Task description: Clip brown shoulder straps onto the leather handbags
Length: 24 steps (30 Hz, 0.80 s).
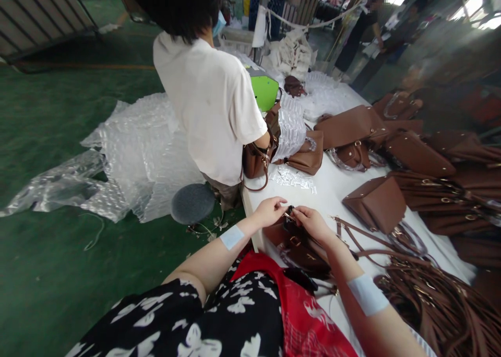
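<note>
A brown handbag (303, 250) lies on the white table (332, 190) right in front of my body. Over its top edge, my right hand (310, 221) pinches a small dark piece with a metal fitting (288, 212). From the left, my left hand (271, 212) meets the same fitting, its thumb and forefinger bent close to it; what its fingertips grip is too small to make out. Small white packets (293, 178) lie scattered just beyond my hands.
A person in a white shirt (211, 106) stands at the table's left edge, handling a brown bag (254, 161). Brown bags (378, 203) and a heap of straps (434, 299) lie at right. A round stool (192, 204) and plastic wrap (144, 148) are at left.
</note>
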Tool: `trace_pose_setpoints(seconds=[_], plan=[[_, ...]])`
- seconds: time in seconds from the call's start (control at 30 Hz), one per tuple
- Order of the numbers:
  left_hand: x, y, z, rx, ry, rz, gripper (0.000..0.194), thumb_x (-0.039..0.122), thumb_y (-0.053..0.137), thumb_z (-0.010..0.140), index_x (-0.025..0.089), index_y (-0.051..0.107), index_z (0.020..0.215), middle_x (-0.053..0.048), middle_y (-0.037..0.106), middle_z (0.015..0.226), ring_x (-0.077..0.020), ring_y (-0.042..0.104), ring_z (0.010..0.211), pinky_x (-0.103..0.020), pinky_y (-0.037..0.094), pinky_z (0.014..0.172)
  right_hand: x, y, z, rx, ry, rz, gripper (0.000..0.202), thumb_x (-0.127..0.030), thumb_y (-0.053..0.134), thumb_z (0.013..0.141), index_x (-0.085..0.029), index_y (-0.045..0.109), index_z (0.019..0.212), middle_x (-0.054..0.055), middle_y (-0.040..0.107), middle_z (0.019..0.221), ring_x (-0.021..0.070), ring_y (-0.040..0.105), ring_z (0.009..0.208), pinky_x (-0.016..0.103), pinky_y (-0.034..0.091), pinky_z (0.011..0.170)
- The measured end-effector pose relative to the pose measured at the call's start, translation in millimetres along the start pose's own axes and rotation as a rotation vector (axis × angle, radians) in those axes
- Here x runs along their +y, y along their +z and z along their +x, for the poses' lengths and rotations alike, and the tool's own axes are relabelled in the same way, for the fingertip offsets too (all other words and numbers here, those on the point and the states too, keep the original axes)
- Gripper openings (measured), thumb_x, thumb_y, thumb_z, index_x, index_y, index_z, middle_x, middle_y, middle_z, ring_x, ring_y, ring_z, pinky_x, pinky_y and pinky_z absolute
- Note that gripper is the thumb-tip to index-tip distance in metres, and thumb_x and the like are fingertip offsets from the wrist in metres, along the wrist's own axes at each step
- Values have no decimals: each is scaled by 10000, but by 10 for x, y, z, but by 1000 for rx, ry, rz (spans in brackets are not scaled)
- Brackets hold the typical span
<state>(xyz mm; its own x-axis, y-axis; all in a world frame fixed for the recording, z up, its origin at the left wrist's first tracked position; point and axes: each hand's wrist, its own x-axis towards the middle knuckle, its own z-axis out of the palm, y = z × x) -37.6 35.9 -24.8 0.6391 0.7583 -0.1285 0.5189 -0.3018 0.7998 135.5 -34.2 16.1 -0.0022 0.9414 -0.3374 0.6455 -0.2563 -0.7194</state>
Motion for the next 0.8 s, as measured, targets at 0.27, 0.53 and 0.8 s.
trace_pose_setpoints(seconds=[0.27, 0.53, 0.8], plan=[[-46, 143, -77, -34, 30, 200, 220, 222, 475, 869, 189, 664, 977, -76, 688, 964, -224, 645, 900, -316, 500, 805, -49, -63, 62, -119, -46, -279, 241, -287, 466, 876, -182, 648, 759, 27, 663, 712, 159, 549, 655, 259, 368, 630], [-61, 145, -61, -68, 113, 286, 230, 204, 482, 855, 147, 669, 976, -126, 656, 959, -258, 639, 926, -357, 500, 858, -176, -34, 148, -198, -28, -495, 271, -271, 428, 895, -186, 681, 854, 64, 718, 851, 173, 597, 735, 259, 373, 660], [-212, 92, 42, -101, 131, 235, 281, 188, 463, 862, 173, 706, 1003, -76, 696, 976, -206, 640, 912, -295, 500, 837, -320, 71, 214, -313, 39, -693, 290, -250, 429, 878, -193, 713, 890, 103, 734, 949, 217, 660, 839, 280, 417, 694]])
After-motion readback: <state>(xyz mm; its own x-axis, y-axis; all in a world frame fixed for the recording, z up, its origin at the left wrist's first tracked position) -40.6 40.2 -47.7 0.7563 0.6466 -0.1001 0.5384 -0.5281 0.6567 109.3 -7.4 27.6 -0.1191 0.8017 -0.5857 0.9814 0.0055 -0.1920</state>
